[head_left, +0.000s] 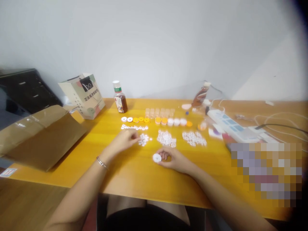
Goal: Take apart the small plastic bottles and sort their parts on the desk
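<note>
My right hand [172,158] pinches a round white cap [157,158] by its edge, its face turned up with a small mark at the centre. My left hand [128,139] has its fingertips together at the left edge of a pile of small white pieces [143,139]. Whether something sits between those fingertips is hidden. Behind that hand lies a row of small white pieces [134,127]. Farther back stand white ring-shaped caps [124,119] and orange ones [141,119], with more orange and white caps [176,122] to the right.
Two more piles of white pieces [166,138] [193,138] lie on the wooden table. Clear containers [157,113] stand behind the caps, near a dark drink bottle [120,99]. A cardboard box [45,138] and paper bag [84,96] are left. A power strip [228,123] and cables lie right.
</note>
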Demonstrator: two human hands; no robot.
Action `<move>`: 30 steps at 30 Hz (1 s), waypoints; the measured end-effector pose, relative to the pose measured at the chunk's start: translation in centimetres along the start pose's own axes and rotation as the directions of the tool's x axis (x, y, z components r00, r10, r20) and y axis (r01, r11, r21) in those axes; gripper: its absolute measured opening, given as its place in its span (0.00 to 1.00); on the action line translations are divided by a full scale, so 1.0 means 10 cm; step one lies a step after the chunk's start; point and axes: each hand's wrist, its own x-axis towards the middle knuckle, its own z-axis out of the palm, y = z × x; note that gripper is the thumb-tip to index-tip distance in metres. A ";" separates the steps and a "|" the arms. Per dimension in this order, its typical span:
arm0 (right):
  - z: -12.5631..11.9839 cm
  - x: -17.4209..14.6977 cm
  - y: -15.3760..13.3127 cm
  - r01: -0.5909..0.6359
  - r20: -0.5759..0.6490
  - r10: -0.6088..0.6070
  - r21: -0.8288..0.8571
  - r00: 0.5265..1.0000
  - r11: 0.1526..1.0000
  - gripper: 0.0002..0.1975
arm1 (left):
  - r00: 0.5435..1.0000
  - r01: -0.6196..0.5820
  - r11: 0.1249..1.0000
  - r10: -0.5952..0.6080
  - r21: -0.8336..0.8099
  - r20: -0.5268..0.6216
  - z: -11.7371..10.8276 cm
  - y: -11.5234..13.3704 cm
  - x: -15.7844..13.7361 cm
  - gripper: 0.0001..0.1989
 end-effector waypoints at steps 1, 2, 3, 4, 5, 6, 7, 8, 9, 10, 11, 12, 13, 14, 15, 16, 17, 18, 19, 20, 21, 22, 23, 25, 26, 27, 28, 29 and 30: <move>0.00 0.00 -0.01 -0.009 -0.003 0.009 0.024 1.000 1.000 0.11 | 0.991 -0.123 0.991 0.125 -0.057 0.044 0.04 0.10 -0.02 0.11; -0.01 -0.01 -0.02 -0.019 -0.005 0.019 0.055 1.000 0.998 0.11 | 0.963 -0.245 0.964 0.255 -0.105 0.093 0.09 0.20 -0.04 0.10; -0.01 -0.01 -0.03 -0.027 -0.007 0.028 0.092 1.000 0.995 0.11 | 0.921 -0.344 0.929 0.362 -0.135 0.147 0.15 0.27 -0.06 0.09; -0.01 -0.01 -0.04 -0.033 -0.008 0.034 0.132 0.999 0.991 0.11 | 0.881 -0.417 0.897 0.438 -0.146 0.178 0.20 0.33 -0.07 0.09; -0.01 -0.01 -0.04 -0.037 -0.006 0.039 0.171 0.999 0.985 0.11 | 0.856 -0.464 0.875 0.483 -0.138 0.185 0.26 0.37 -0.08 0.09; -0.01 -0.01 -0.05 -0.042 -0.004 0.044 0.208 0.999 0.977 0.11 | 0.843 -0.490 0.863 0.505 -0.123 0.184 0.31 0.39 -0.09 0.09; 0.00 -0.02 -0.04 -0.049 0.000 0.051 0.240 0.999 0.970 0.12 | 0.840 -0.503 0.857 0.515 -0.110 0.172 0.34 0.41 -0.10 0.09; 0.00 -0.01 -0.04 -0.059 0.007 0.059 0.268 0.998 0.962 0.12 | 0.840 -0.509 0.855 0.519 -0.105 0.158 0.37 0.41 -0.10 0.09; 0.00 -0.01 -0.04 -0.069 0.016 0.067 0.293 0.998 0.954 0.13 | 0.839 -0.513 0.851 0.525 -0.111 0.147 0.38 0.41 -0.11 0.09; 0.00 -0.01 -0.04 -0.079 0.028 0.073 0.317 0.997 0.945 0.13 | 0.836 -0.518 0.846 0.532 -0.125 0.138 0.37 0.41 -0.11 0.08; -0.01 -0.01 -0.04 -0.085 0.040 0.076 0.336 0.996 0.938 0.15 | 0.833 -0.522 0.842 0.538 -0.136 0.131 0.34 0.40 -0.10 0.08; -0.01 -0.01 -0.04 -0.088 0.046 0.077 0.350 0.996 0.933 0.16 | 0.835 -0.521 0.842 0.537 -0.138 0.121 0.30 0.38 -0.09 0.08; -0.02 -0.01 -0.04 -0.091 0.039 0.083 0.355 0.996 0.931 0.17 | 0.846 -0.511 0.850 0.524 -0.132 0.100 0.23 0.35 -0.08 0.08; -0.03 0.00 -0.04 -0.093 0.017 0.093 0.352 0.996 0.931 0.18 | 0.866 -0.487 0.866 0.495 -0.111 0.067 0.16 0.29 -0.06 0.08; -0.04 0.00 -0.05 -0.096 -0.011 0.106 0.342 0.994 0.935 0.18 | 0.897 -0.440 0.894 0.443 -0.083 0.015 0.08 0.20 -0.04 0.07; -0.05 0.00 -0.05 -0.099 -0.045 0.121 0.326 0.992 0.940 0.17 | 0.929 -0.368 0.928 0.365 -0.052 -0.062 0.00 0.08 -0.01 0.07; -0.05 -0.01 -0.06 -0.102 -0.078 0.132 0.309 0.988 0.946 0.16 | 0.953 -0.267 0.964 0.262 -0.009 -0.154 -0.08 -0.06 0.02 0.07; -0.06 -0.01 -0.07 -0.102 -0.105 0.137 0.290 0.985 0.952 0.15 | 0.962 -0.140 0.989 0.146 0.040 -0.232 -0.15 -0.23 0.05 0.07; -0.07 -0.01 -0.07 -0.099 -0.125 0.137 0.271 0.983 0.958 0.15 | 0.956 -0.008 0.996 0.035 0.092 -0.291 -0.21 -0.40 0.08 0.07; -0.07 -0.01 -0.08 -0.095 -0.144 0.135 0.252 0.980 0.963 0.14 | 0.938 0.118 0.984 -0.065 0.136 -0.340 -0.25 -0.58 0.11 0.06; -0.08 -0.01 -0.08 -0.090 -0.166 0.132 0.236 0.977 0.967 0.14 | 0.918 0.229 0.958 -0.152 0.175 -0.367 -0.26 -0.74 0.14 0.06; -0.08 -0.01 -0.09 -0.086 -0.187 0.129 0.222 0.974 0.971 0.14 | 0.892 0.329 0.924 -0.236 0.196 -0.385 -0.26 -0.88 0.17 0.06; -0.09 0.00 -0.09 -0.082 -0.208 0.127 0.211 0.970 0.974 0.14 | 0.871 0.398 0.894 -0.298 0.206 -0.390 -0.25 -1.00 0.19 0.06; -0.09 0.00 -0.08 -0.075 -0.248 0.124 0.199 0.961 0.977 0.15 | 0.853 0.445 0.870 -0.341 0.210 -0.394 -0.19 -1.16 0.23 0.07; -0.10 0.00 -0.08 -0.073 -0.263 0.124 0.195 0.957 0.978 0.15 | 0.850 0.454 0.866 -0.350 0.210 -0.394 -0.15 -1.21 0.25 0.08; -0.10 0.01 -0.08 -0.071 -0.273 0.123 0.192 0.954 0.979 0.15 | 0.849 0.457 0.865 -0.353 0.208 -0.393 -0.11 -1.24 0.26 0.08; -0.10 0.01 -0.07 -0.067 -0.281 0.119 0.188 0.952 0.980 0.14 | 0.847 0.459 0.864 -0.357 0.207 -0.393 -0.08 -1.25 0.27 0.09; -0.10 0.01 -0.08 -0.063 -0.286 0.114 0.181 0.951 0.981 0.14 | 0.846 0.461 0.864 -0.358 0.204 -0.394 -0.06 -1.26 0.28 0.09; -0.09 0.01 -0.08 -0.060 -0.291 0.109 0.172 0.950 0.983 0.14 | 0.846 0.460 0.865 -0.357 0.201 -0.396 -0.05 -1.26 0.29 0.10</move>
